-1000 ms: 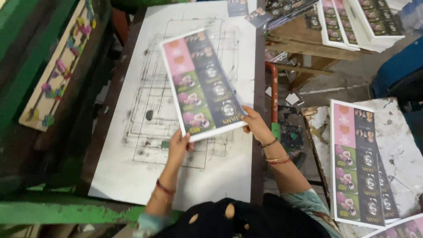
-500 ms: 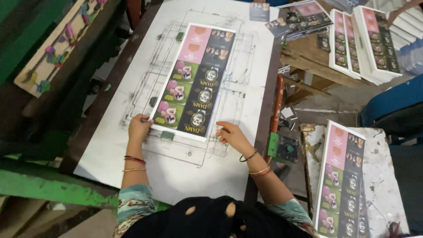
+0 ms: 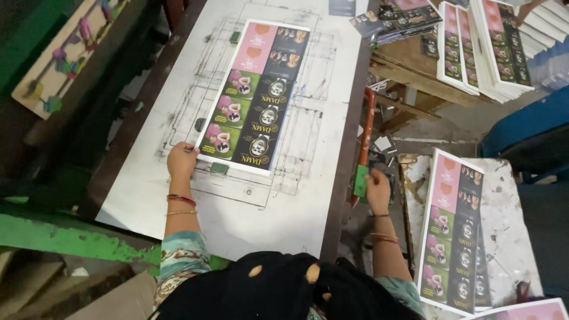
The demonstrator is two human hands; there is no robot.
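**Seat the sheet against the stops**

Your left hand (image 3: pixel 181 161) pinches the near left corner of the printed sheet (image 3: pixel 255 95), which lies flat mid-plate on the white plate (image 3: pixel 267 207). Press that corner snug to the small green stop (image 3: pixel 219 168) and keep the edge square. Your right hand (image 3: pixel 377 189) is curled around the green-ended lever (image 3: pixel 363 160) at the plate's right edge; grip it firmly.

Printed sheet (image 3: pixel 253 95) now flat on marked plate, centre frame; right hand (image 3: pixel 378 191) off sheet, gripping red lever's (image 3: pixel 364 154) green end, right of plate.
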